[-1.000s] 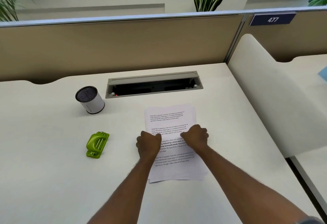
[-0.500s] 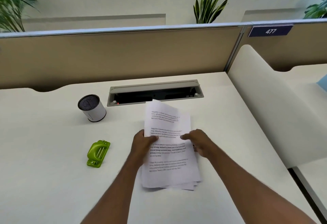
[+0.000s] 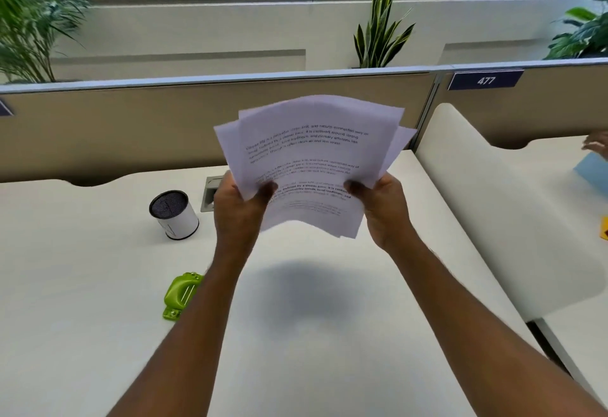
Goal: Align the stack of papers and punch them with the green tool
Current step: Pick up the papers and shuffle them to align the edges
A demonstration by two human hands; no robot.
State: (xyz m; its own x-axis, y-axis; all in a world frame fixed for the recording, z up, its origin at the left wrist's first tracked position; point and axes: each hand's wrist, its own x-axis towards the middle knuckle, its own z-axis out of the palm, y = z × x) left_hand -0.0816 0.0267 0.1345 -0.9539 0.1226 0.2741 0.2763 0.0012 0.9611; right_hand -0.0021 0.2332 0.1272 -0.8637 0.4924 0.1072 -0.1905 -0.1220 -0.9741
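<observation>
Now fanned, misaligned white printed paper stack (image 3: 312, 166) is airborne, off desk versus 0.5 s ago; left hand (image 3: 241, 207) and right hand (image 3: 383, 207) pinch its sides; green plastic punch (image 3: 181, 294) at 8 o'clock.

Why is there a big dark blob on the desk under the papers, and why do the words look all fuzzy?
In the head view, the blob is the shadow that the lifted papers cast on the desk, under the left hand and right hand. Also in the head view, the print is smeared by motion blur, and the wide lens bends the partition.
</observation>
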